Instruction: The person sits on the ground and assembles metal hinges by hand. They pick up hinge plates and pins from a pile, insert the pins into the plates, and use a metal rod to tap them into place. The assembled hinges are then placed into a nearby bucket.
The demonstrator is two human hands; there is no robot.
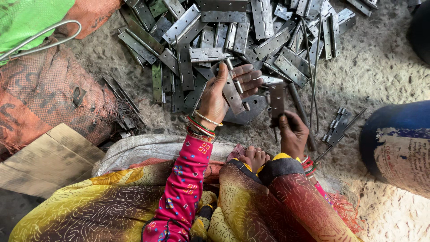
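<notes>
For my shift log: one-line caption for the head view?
Left hand and right hand each hold a metal hinge leaf beside a hinge pile.

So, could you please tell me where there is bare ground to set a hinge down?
Bare ground lies between the hinge pile and the blue drum. Another strip lies between the pile and the orange sack. It is crowded around the left hand and right hand.

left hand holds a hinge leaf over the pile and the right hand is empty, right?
Not quite. The head view shows the right hand is not empty: it grips a hinge leaf upright. The left hand does hold a hinge leaf over the pile of hinges.
</notes>
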